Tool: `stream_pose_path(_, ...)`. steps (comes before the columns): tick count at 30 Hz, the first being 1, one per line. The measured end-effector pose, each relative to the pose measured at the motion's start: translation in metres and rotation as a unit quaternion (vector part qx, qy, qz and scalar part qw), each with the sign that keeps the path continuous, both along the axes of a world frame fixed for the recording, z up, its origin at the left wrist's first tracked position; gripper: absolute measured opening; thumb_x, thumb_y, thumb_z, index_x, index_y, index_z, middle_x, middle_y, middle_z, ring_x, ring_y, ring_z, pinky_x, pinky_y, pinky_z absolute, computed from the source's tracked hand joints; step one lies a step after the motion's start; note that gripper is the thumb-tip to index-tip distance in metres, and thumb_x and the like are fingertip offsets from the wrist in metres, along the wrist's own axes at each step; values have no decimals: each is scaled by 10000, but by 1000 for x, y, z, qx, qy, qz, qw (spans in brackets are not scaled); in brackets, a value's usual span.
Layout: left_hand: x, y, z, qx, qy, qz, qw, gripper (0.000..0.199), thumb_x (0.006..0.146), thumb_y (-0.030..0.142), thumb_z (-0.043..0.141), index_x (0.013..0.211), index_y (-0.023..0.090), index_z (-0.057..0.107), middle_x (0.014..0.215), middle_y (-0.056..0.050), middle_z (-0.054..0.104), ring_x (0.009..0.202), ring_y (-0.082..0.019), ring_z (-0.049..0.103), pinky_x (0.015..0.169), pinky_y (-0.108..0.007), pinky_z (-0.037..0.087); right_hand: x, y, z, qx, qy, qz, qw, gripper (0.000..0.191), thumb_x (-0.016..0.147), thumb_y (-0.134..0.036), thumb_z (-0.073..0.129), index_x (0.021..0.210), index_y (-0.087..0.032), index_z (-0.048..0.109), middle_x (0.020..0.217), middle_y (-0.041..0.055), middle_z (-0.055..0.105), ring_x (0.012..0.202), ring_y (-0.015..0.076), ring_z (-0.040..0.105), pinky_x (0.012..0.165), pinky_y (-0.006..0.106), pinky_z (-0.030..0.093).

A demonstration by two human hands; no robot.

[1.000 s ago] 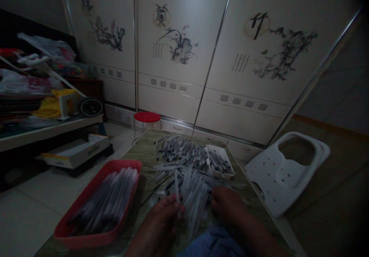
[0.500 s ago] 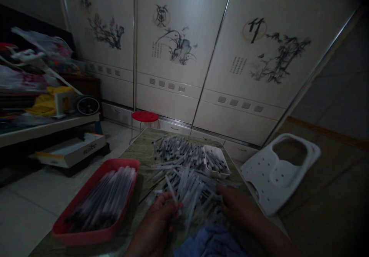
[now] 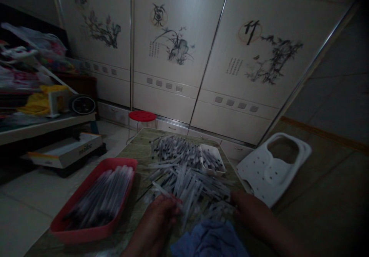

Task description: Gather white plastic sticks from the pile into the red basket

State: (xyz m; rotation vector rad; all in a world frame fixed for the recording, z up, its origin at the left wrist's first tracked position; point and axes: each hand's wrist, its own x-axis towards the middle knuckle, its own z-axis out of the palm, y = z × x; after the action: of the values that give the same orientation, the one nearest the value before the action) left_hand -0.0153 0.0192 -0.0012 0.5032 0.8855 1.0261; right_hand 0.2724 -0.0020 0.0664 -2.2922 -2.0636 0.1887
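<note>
The right hand [image 3: 245, 207] has swung outward, its grip impossible to tell, while the slim translucent plastic tube [image 3: 160, 189] pinched in the left hand [image 3: 160, 212], beside the loose heap of greyish plastic tubes [image 3: 184, 180], has tipped leftward, where a light, steady pinch should control it.

Whitish tube [image 3: 160, 188], red tray [image 3: 86, 234], streaked green tabletop [image 3: 140, 144]
</note>
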Motion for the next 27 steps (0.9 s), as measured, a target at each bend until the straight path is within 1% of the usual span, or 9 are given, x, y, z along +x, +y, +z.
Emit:
stream_pose_path(3,5,-3,6,-51,-48,39,997,55,864,91,676,876,142,659,839,-55,725,715,-128,690,635,-208,534,-2,-12,-2,28,61,-11,998,146,799,-106,530,817,-215,625,789,39,707,768,223,673,639,295,397)
stream_pose_path(6,12,-6,14,-67,-91,68,991,121,864,11,641,829,126,655,762,-41,707,682,-119,700,694,-227,577,-21,-26,-4,50,201,-21,978,165,931,-237,432,903,-231,596,819,14,725,757,203,712,641,283,499)
stream_pose_path(8,17,-8,19,-75,-111,72,988,140,876,-3,625,830,125,655,744,-36,707,673,-120,708,700,-234,589,-39,-35,-4,63,481,-87,870,161,934,-383,543,919,-233,600,808,22,751,788,240,752,671,318,560)
stream_pose_path(9,19,-10,21,-84,-122,72,986,140,880,-5,624,837,124,657,746,-42,714,675,-127,716,690,-238,593,-47,-40,-4,75,547,-110,827,204,891,-438,630,891,-235,606,797,26,759,784,250,757,664,324,574)
stream_pose_path(10,21,-12,22,-95,-133,70,984,137,882,-7,625,846,121,660,751,-54,723,674,-137,723,674,-240,594,-55,-44,-5,93,572,-120,806,240,864,-460,688,897,-228,636,819,35,773,798,251,759,683,326,586)
stream_pose_path(12,24,-16,26,-114,-151,62,980,129,883,-10,629,855,111,664,763,-79,743,671,-153,734,643,-241,593,-66,-51,-7,122,570,-110,805,278,856,-485,728,903,-213,698,861,57,791,832,247,758,713,309,593)
stream_pose_path(18,30,-23,34,-162,-170,26,972,98,921,44,640,840,96,661,756,-112,772,635,-164,746,593,-229,587,-80,-55,-28,226,506,-58,830,331,856,-526,723,882,-205,797,831,55,782,799,239,736,744,292,597)
stream_pose_path(23,30,-24,38,-184,-172,17,968,118,947,68,622,837,100,652,723,-104,775,604,-166,743,572,-229,578,-91,-55,-34,286,465,-100,832,358,840,-573,714,866,-230,814,843,51,799,831,257,744,805,300,589)
stream_pose_path(27,29,-24,38,-186,-175,16,967,106,942,77,637,841,111,646,718,-96,776,605,-166,745,560,-220,568,-93,-54,-32,258,473,-72,839,364,819,-572,735,871,-220,813,886,71,811,848,271,760,770,306,593)
